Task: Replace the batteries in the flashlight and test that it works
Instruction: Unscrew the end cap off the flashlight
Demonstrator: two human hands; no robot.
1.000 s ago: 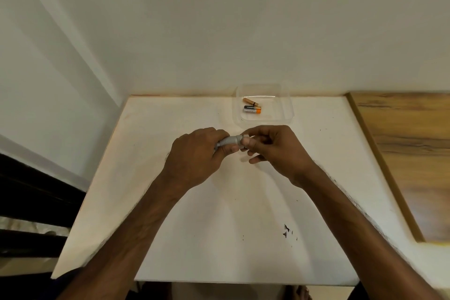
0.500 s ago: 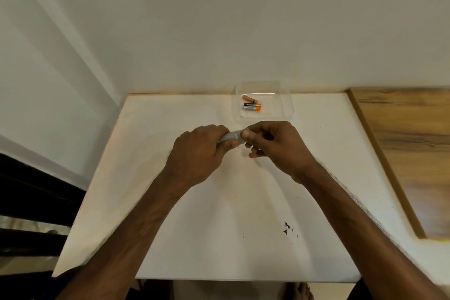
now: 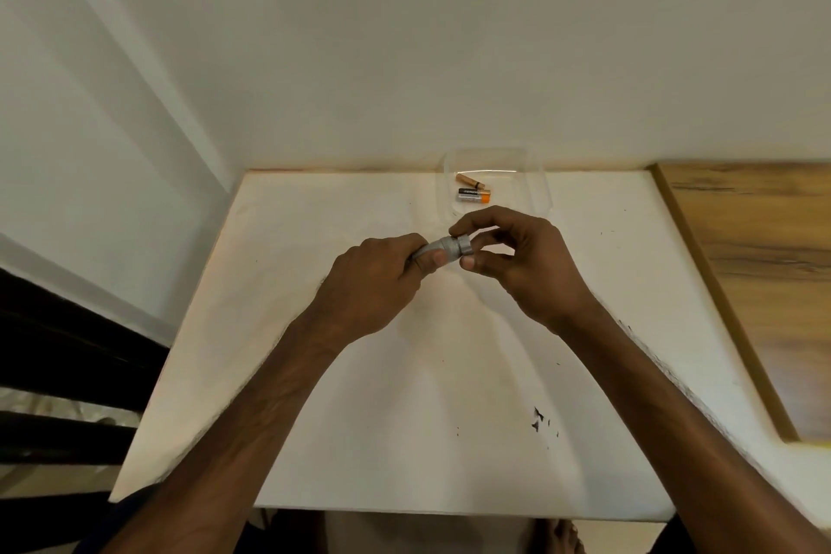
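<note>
A small silver flashlight (image 3: 449, 247) is held above the white table (image 3: 404, 418). My left hand (image 3: 377, 279) is wrapped around its body, which is mostly hidden in the fist. My right hand (image 3: 521, 265) pinches the ridged end cap (image 3: 463, 244) between thumb and fingertips. Behind the hands a clear plastic tray (image 3: 539, 189) holds two batteries: a copper-coloured one (image 3: 469, 181) and a black and orange one (image 3: 474, 195).
The table stands against a white wall. A wooden surface (image 3: 764, 261) adjoins the table on the right. Dark specks (image 3: 538, 418) lie on the tabletop near the front right. A dark railing (image 3: 67, 373) runs along the left.
My right-hand fingers have shifted on the end of the flashlight, so the silver cap now shows more. Both hands stay at about the same spot above the table.
</note>
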